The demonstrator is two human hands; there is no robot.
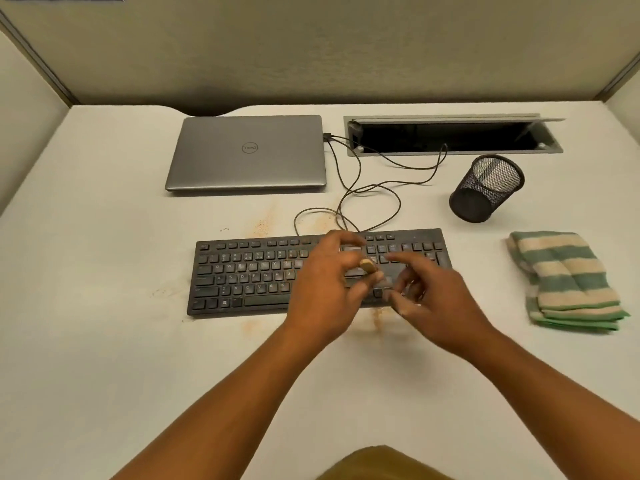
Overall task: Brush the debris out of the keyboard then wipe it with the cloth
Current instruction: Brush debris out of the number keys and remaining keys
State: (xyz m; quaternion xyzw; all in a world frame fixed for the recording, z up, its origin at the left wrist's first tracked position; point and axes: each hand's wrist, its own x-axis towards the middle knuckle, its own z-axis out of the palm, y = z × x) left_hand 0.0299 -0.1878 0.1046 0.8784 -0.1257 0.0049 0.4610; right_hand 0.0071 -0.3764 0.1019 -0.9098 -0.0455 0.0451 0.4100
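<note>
A black keyboard (249, 275) dusted with brownish debris lies in the middle of the white desk. My left hand (325, 289) hovers over its right half and grips a small brush; only the tan end of its handle (367, 265) shows clearly. My right hand (436, 299) is just to the right of it, fingers spread and loosely bent, holding nothing, blurred by motion. A folded green-and-cream striped cloth (568, 278) lies to the right of the keyboard, untouched.
A shut silver laptop (247, 154) sits behind the keyboard. A black cable (370, 188) loops between them toward an open cable tray (450, 136). A black mesh pen cup (486, 188) stands at the back right. Orange crumbs (263, 223) lie scattered round the keyboard.
</note>
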